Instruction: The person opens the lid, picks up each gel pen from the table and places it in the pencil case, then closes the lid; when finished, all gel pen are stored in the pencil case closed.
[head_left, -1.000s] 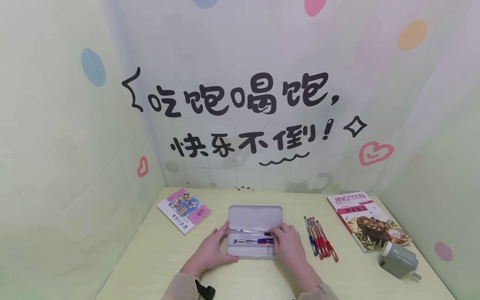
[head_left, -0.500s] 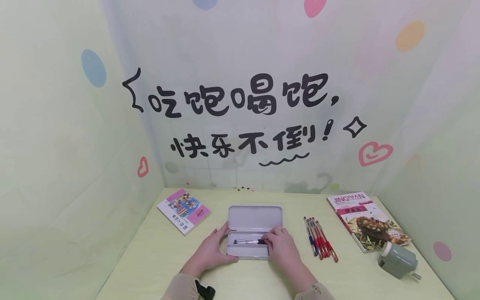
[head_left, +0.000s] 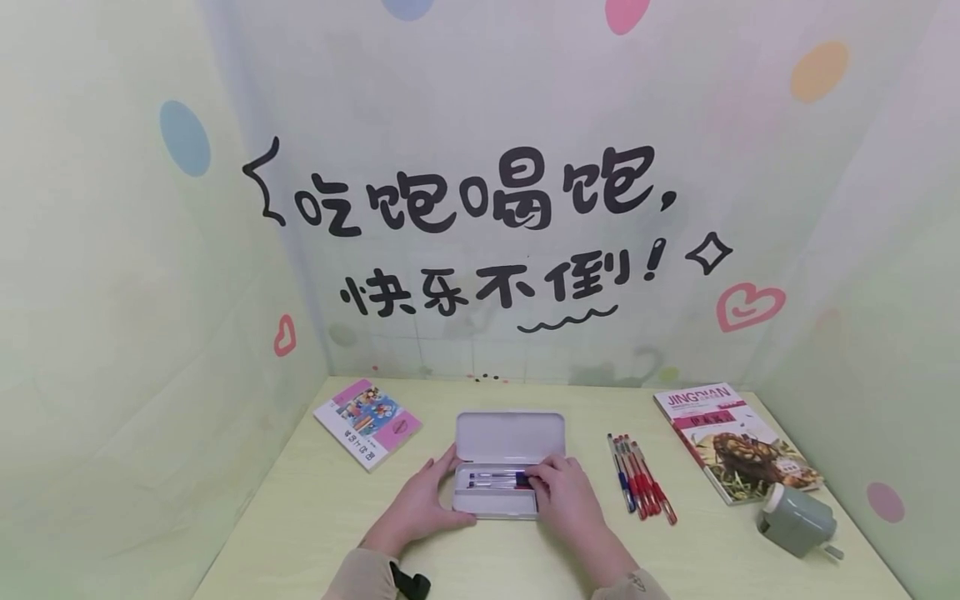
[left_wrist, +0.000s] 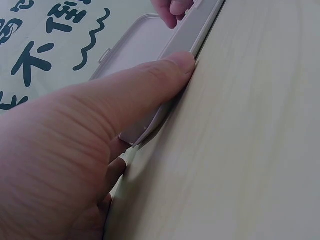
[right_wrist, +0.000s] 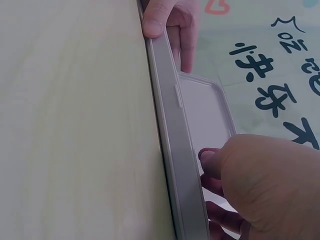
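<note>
Book (head_left: 367,423) left of case (head_left: 492,502); loose pens (head_left: 642,479), magazine (head_left: 738,442), sharpener (head_left: 798,521) right. Left hand (head_left: 423,504) grips case end; right hand (head_left: 570,496) at inner pens (head_left: 497,482), cannot tell if pinching.

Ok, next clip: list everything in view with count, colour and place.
Pencil case: 1, pale, open at table centre
Pens in case: at least 2, clear barrels, partly covered
Blue pen: 1, right of case
Red pens: several, beside blue pen
Booklet: 1, pink-white, far left
Magazine: 1, multicoloured, far right
Crank pencil sharpener: 1, grey-green, before magazine
Table: 1, pale yellow, beneath
Printed backdrop: 1, pale, behind
Sleeves: 2, beige, bottom
Left hand: 1, gripping case's left end
Right hand: 1, at case's right end
</note>
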